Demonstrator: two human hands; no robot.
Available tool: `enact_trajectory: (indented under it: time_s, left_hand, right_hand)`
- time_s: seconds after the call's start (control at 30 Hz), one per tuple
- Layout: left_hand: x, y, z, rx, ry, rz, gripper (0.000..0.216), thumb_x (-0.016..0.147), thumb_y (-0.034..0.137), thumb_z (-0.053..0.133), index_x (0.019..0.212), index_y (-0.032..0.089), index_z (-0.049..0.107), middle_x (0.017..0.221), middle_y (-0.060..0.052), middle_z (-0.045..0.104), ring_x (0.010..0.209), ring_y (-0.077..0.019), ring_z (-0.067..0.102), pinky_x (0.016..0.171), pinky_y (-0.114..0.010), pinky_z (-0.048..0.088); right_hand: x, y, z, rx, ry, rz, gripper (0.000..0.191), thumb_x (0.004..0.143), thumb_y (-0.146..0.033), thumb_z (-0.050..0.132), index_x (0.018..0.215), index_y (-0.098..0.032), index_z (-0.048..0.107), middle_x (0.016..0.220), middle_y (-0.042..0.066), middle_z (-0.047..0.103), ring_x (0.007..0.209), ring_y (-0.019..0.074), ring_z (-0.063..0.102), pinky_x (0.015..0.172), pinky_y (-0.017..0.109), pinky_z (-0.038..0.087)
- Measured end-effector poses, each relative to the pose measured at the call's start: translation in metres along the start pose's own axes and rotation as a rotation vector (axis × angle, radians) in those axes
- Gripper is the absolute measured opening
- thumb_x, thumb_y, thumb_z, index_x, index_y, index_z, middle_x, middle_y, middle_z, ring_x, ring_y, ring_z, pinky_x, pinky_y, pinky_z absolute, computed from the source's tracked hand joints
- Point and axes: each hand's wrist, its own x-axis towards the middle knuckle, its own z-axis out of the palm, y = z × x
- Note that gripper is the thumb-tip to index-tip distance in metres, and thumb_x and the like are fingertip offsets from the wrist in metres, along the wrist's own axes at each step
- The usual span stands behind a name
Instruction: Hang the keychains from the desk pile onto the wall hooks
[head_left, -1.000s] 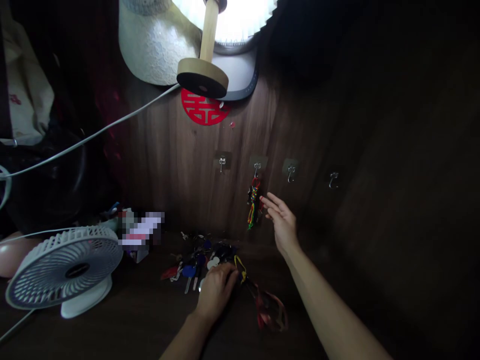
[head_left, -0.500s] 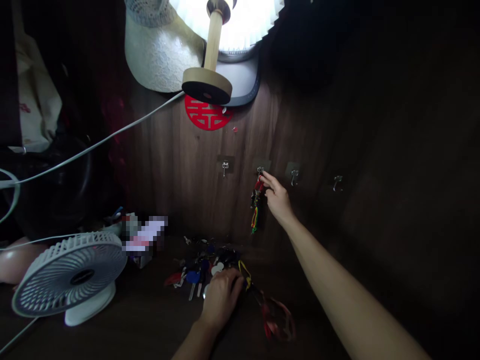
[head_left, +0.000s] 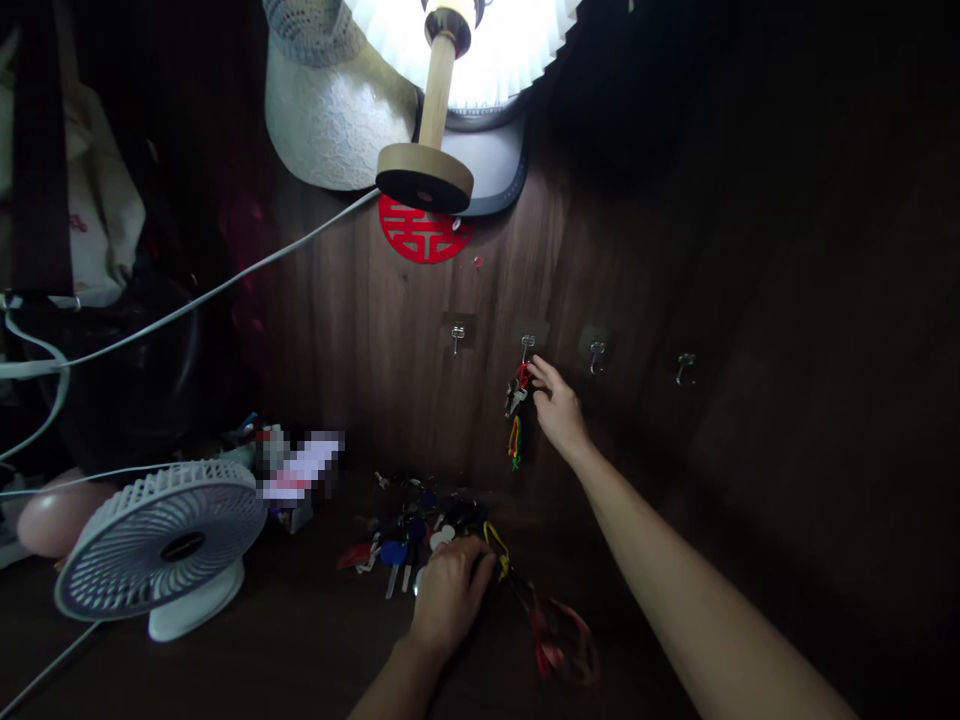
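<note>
My right hand (head_left: 556, 405) is raised at the wall, fingers stretched out and slightly apart, the tips beside a small bunch of keys (head_left: 516, 398). That bunch hangs from a metal hook (head_left: 528, 345) by a red loop, with a red, yellow and green cord dangling below. Down on the dark surface, my left hand (head_left: 450, 590) lies curled over the right side of a pile of keys (head_left: 394, 552); its fingertips are partly hidden among them. Next to its thumb is a yellow cord (head_left: 495, 545), and a reddish strap (head_left: 562, 640) trails off to the right.
Other wall hooks (head_left: 597, 355) flank the hanging keys. Above them are a lit lamp (head_left: 425, 175), caps (head_left: 337, 120) and a red paper cut-out (head_left: 424, 235). A white fan (head_left: 165, 545) stands at left, with a white cable (head_left: 225, 272) running across above it.
My right hand has drawn slightly down from the hook, and the keys have turned while hanging there. My left hand stays on the pile. The whole view has shifted a little.
</note>
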Motion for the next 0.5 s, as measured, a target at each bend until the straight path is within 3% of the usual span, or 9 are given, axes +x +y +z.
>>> enact_trajectory:
  time_s: [0.5]
  left_hand:
    - [-0.001, 0.001, -0.003, 0.004, -0.001, 0.012, 0.023, 0.09, 0.03, 0.04, 0.084, 0.024, 0.062, 0.085, 0.001, 0.067, 0.083, -0.0147, 0.06, 0.073, -0.023, 0.041]
  right_hand:
    - [-0.063, 0.014, 0.0, 0.025, -0.075, 0.078, 0.06, 0.071, -0.01, 0.041, 0.129, -0.026, 0.045, 0.118, 0.003, 0.063, 0.102, 0.0165, 0.058, 0.096, 0.041, 0.04]
